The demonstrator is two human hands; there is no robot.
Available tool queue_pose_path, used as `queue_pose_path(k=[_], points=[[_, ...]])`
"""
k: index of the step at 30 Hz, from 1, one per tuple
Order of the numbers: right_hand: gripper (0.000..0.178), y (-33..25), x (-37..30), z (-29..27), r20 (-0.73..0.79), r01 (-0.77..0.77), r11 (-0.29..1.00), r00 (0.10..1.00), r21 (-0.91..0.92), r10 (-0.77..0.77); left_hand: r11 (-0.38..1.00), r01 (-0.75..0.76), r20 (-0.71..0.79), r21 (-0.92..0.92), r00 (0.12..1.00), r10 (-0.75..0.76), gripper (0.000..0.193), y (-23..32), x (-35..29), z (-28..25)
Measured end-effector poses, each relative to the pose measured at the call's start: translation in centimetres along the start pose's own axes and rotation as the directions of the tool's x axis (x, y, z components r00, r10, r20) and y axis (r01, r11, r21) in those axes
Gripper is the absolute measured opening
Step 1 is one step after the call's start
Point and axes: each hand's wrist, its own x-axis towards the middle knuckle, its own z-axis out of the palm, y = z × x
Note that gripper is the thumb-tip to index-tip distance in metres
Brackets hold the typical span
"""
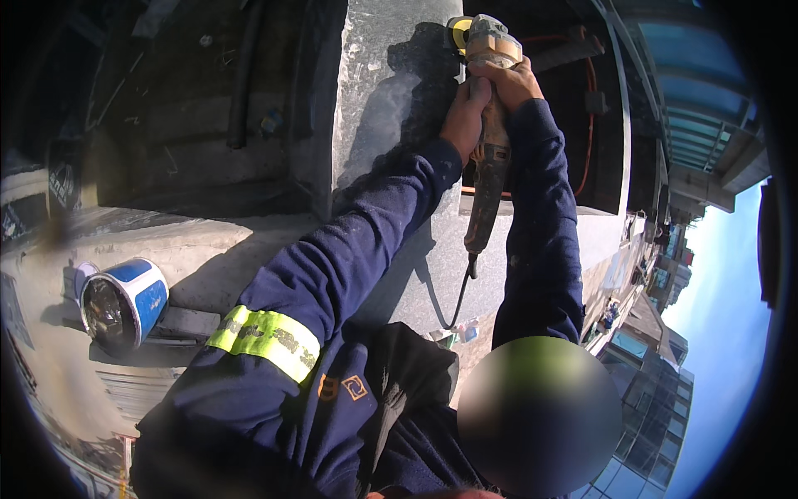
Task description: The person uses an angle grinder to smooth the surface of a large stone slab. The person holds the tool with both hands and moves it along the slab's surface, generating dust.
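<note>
Both hands are closed around a dusty angle grinder (488, 187), with its head at the far end and its dark body pointing back toward me. My left hand (465, 121) wraps the body from the left. Slightly farther out, my right hand (509, 81) grips it just behind the orange-brown gear head. A yellow disc (458, 33) sits at the head's left side, by the edge of a grey slab-like surface (366, 62); I cannot tell whether they touch. From the grinder's rear end a black power cord (460, 303) hangs and curves left.
At the left, a white and blue bucket (141, 299) lies tipped on a pale ledge (241, 241). An orange cable (592, 125) hangs at the right of a dark recess. Buildings (640, 399) and sky appear beyond, at far right. A blurred disc hides part of the lower right.
</note>
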Motion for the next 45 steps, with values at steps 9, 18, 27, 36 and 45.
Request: queue_pose_path(k=[9, 18, 27, 36, 45], points=[[0.092, -1.3, 0.1, 0.4, -0.034, -0.022, 0.996, 0.999, -0.083, 0.019, 0.996, 0.0, -0.012, -0.09, 1.0, -0.002, 0.058, 0.9, 0.3, 0.1], [0.088, 0.4, 1.8, -0.1, 0.008, 0.009, 0.999, 1.0, -0.038, -0.008, 0.99, 0.092, 0.059, -0.103, 0.995, -0.086, 0.055, 0.8, 1.2, -0.1], [0.091, -0.7, 4.2, -0.3, -0.018, -0.02, 0.988, 1.0, -0.155, 0.017, 0.949, 0.125, 0.125, -0.29, 0.988, -0.092, 0.053, 1.9, 1.3, 0.3], [0.101, -1.9, 4.2, 0.1, -0.014, -0.025, 0.983, 1.0, -0.18, 0.023, 0.968, 0.032, 0.085, -0.247, 0.996, -0.011, 0.057, 2.5, 1.4, 0.1], [0.099, -1.4, 4.0, 0.3, -0.018, -0.002, 0.988, 1.0, -0.153, 0.0, 0.944, 0.081, 0.108, -0.319, 0.993, -0.049, 0.058, 2.1, 1.3, 0.0]])
